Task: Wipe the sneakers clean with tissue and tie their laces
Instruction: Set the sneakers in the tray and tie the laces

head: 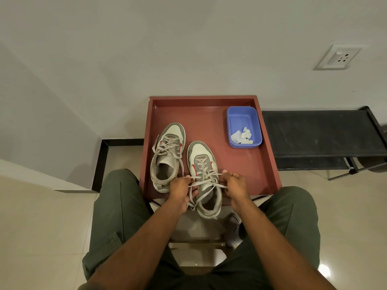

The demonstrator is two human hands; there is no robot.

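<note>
Red-brown tray (270, 164) holding two grey-and-white sneakers: left sneaker (168, 155) farther back, laces loose; right sneaker (204, 176) at the near edge, its laces (206, 181) pinched taut between left hand (181, 190) and right hand (234, 185); blue tub (244, 126) with crumpled tissue (244, 137), far right.
</note>
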